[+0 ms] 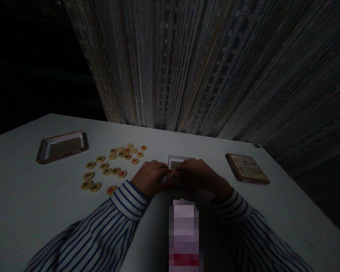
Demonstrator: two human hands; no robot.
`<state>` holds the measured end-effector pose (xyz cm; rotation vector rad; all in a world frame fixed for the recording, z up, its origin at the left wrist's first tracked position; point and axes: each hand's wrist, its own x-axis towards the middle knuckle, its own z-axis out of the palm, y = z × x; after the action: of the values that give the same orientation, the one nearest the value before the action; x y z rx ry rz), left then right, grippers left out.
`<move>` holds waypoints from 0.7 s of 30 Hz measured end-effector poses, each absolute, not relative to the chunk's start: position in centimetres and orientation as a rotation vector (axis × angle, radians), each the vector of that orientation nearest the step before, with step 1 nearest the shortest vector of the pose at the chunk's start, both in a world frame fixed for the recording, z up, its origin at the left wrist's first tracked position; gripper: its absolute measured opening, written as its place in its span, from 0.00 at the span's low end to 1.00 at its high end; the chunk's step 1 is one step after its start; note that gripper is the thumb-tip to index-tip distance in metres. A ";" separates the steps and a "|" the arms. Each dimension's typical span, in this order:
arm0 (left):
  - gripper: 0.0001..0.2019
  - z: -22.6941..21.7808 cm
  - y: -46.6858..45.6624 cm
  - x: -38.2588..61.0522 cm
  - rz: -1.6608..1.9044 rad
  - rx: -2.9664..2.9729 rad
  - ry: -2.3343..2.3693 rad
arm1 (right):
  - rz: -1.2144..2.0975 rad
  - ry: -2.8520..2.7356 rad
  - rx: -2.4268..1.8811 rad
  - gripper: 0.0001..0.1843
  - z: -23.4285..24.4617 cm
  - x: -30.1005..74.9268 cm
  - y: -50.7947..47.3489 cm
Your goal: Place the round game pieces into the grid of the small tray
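Note:
My left hand and my right hand meet at the middle of a pale table, fingers curled. Together they pinch a few round tan game discs between their fingertips. Just behind the hands lies a small white-rimmed tray, partly hidden by them. To the left, several more round discs with red or dark marks lie scattered flat on the table. Both sleeves are white with blue stripes.
A shallow brown-rimmed tray sits at the back left. A printed flat box lid lies at the right. A wall of stacked ribbed sheets rises behind the table. The room is dim.

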<state>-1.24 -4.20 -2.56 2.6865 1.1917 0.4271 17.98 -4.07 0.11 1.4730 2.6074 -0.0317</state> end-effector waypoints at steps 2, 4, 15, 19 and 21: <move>0.17 -2.5 -4.2 -1.2 0.432 2.688 1.187 | -0.034 2.610 1.474 0.12 0.0 18.0 -4.0; 0.16 -2.5 -4.2 -1.2 0.437 2.683 1.190 | -0.039 2.614 1.474 0.12 0.0 18.0 -4.0; 0.16 -2.9 -4.1 -1.3 0.464 2.691 1.183 | -0.014 2.603 1.480 0.12 -0.2 18.0 -4.1; 0.17 -2.8 -4.1 -1.3 0.476 2.687 1.183 | 0.013 2.646 1.515 0.13 -0.2 18.2 -3.9; 0.16 -2.8 -4.2 -1.3 0.480 2.687 1.187 | 0.053 2.707 1.611 0.14 -0.1 18.3 -3.8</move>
<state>-1.31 -4.16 -2.78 2.6867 1.1868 0.4805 18.32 -3.81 -0.07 1.6115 2.7067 0.0535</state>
